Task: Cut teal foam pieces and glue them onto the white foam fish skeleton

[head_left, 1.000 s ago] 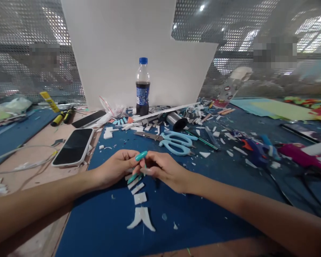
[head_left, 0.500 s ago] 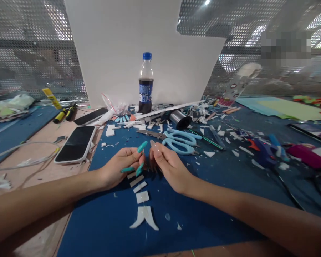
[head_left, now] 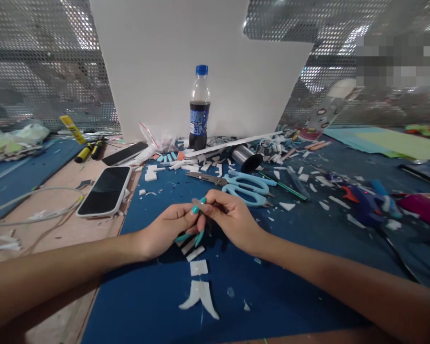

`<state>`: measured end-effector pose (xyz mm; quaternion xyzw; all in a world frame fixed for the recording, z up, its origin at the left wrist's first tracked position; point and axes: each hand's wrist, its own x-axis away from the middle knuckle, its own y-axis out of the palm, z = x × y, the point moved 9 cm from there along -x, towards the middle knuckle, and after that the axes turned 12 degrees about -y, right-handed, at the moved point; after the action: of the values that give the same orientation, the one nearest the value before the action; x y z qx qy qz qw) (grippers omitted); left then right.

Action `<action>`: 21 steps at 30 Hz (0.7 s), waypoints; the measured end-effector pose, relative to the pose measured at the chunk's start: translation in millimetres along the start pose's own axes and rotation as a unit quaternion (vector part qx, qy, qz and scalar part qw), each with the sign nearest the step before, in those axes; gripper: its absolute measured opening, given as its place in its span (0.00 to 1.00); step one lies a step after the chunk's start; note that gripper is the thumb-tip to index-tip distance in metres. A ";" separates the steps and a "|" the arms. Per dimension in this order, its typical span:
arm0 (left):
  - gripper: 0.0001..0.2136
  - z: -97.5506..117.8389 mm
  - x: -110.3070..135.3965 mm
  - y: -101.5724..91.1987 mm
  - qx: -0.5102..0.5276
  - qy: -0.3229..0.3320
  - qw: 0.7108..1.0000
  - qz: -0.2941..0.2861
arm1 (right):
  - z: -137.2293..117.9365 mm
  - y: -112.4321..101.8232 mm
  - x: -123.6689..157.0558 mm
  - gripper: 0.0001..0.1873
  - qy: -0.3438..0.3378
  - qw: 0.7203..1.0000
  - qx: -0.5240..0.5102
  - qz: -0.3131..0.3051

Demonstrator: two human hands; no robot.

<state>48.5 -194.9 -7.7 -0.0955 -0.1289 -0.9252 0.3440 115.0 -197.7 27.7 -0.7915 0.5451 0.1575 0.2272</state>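
My left hand (head_left: 175, 224) and my right hand (head_left: 232, 217) meet above the blue mat (head_left: 146, 296), fingertips pinched together. Whatever lies between them is hidden or too small to make out. Long teal nails show on the left hand. Just below the fingers lies a row of white foam strips, partly covered by the left hand. Nearer to me are a square white foam piece (head_left: 199, 267) and a forked, tail-shaped white foam piece (head_left: 200, 297). A thin clear line seems to run through these pieces. Light-blue scissors (head_left: 247, 187) lie open beyond my right hand.
A cola bottle (head_left: 199, 112) stands at the back before a white board (head_left: 157, 57). Foam scraps and a wire spool (head_left: 245, 157) lie around it. At left rests a phone (head_left: 103, 192); at right, a blue glue gun (head_left: 363, 205) with a cord.
My hands have come closer together, and the thumbs and fingertips now touch and overlap. The camera view has shifted slightly, so the things on the table appear a little further right.
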 end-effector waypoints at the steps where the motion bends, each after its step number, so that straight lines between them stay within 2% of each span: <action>1: 0.18 0.3 -0.1 -1.7 0.007 0.005 1.000 0.007 | -0.3 -0.8 0.2 0.14 -0.004 1.000 0.000 0.005; 6: 0.17 2.0 -1.0 -11.2 0.045 0.020 0.997 0.055 | -3.9 -2.1 1.3 0.14 -0.017 0.997 0.069 0.007; 10: 0.14 2.1 -1.3 -14.6 0.057 0.012 0.996 0.071 | -5.6 -3.1 2.2 0.16 -0.022 0.994 0.103 0.009; 16: 0.12 -3.1 -0.2 -21.9 0.151 -0.022 0.986 0.072 | 4.7 -20.5 6.9 0.21 0.039 0.984 0.163 0.063; 19: 0.13 -2.2 0.6 -22.7 0.164 -0.017 0.984 0.068 | 7.2 -16.8 7.0 0.18 0.063 0.977 0.203 0.029; 21: 0.13 -2.0 0.8 -21.9 0.162 -0.015 0.985 0.062 | 4.7 -8.5 5.2 0.17 0.050 0.971 0.235 -0.015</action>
<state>33.2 -180.0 -13.1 -0.0605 -0.2765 -0.8671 0.4098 124.8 -196.8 22.7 -0.7309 0.5654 -0.0178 0.3818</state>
